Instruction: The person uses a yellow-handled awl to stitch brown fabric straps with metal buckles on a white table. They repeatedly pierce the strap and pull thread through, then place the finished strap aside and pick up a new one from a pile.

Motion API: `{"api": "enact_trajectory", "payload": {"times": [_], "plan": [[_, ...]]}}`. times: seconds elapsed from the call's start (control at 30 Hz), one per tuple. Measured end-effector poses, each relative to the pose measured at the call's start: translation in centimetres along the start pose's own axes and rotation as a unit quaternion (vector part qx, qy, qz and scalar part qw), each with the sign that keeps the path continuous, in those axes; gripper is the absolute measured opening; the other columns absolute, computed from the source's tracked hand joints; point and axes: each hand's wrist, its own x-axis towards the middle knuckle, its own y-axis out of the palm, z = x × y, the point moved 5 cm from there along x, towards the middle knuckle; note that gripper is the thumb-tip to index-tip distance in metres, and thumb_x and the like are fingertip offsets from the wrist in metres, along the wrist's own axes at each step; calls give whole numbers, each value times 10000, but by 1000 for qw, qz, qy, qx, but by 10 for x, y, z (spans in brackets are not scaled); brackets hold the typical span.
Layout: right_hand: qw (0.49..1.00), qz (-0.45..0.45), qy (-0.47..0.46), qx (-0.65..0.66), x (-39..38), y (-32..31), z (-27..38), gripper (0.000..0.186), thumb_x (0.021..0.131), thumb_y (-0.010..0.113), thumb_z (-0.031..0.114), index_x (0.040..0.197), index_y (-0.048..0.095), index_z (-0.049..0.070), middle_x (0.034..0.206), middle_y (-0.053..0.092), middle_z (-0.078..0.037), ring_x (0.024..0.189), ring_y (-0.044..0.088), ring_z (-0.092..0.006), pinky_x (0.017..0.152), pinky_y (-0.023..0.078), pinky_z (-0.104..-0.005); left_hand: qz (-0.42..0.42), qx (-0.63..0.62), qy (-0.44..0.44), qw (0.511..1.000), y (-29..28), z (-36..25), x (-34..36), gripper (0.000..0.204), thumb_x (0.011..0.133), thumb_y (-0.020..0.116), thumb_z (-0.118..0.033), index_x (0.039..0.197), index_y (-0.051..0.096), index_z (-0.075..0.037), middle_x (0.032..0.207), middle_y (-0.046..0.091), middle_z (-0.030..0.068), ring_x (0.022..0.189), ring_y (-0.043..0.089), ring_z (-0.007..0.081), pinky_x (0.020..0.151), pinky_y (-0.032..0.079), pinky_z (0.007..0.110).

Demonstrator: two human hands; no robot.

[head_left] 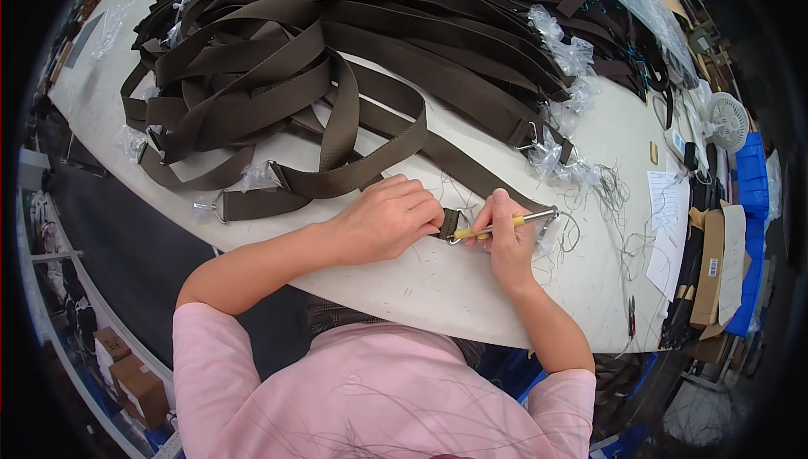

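Left hand (391, 217) pinches a dark brown webbing strap (449, 222) close to its metal-fitted end; fingers curl over part of it. Right hand (510, 236) grasps a slim yellow-and-silver tool (532, 217) between thumb and fingers — yellow part angled toward the metal fitting (458, 233). Whether the two touch, cannot tell. Strap end lies low over the surface (404, 291), in front of the person's torso.

Handling notes: step judged to be close work at the fitting. Best to keep the left pinch firm just behind the fitting, webbing flat and untwisted, fingertips out of the tool's line. Small, controlled strokes — braced against the surface if possible. Loose threads (610, 190) near the right hand could snag; sweep them aside.
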Motion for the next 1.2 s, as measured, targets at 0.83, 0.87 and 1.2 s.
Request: {"api": "enact_trajectory", "payload": {"times": [0.83, 0.87, 1.2], "plan": [[977, -120, -96, 145, 15, -32, 20, 547, 1117, 348, 361, 664, 467, 80, 580, 423, -18, 473, 467, -117, 495, 484, -278, 29, -88, -145, 985, -4, 9, 10, 245, 909, 705, -98, 1104, 573, -30, 1011, 606, 109, 787, 641, 284, 740, 516, 401], [971, -137, -103, 169, 17, -35, 19, 526, 1114, 361, 366, 675, 451, 91, 584, 399, -16, 446, 391, -110, 492, 496, -302, 43, -90, -157, 983, -5, 8, 15, 273, 916, 709, -119, 1130, 565, -28, 1044, 594, 118, 799, 642, 285, 742, 518, 405], [986, -103, -17, 129, 10, -22, -13, 541, 1114, 395, 415, 735, 508, 46, 664, 508, -26, 550, 571, -122, 522, 499, -253, 99, -134, -248, 954, 19, 27, 39, 159, 924, 723, -160, 902, 672, -11, 948, 584, 111, 817, 632, 226, 723, 511, 354]]}}
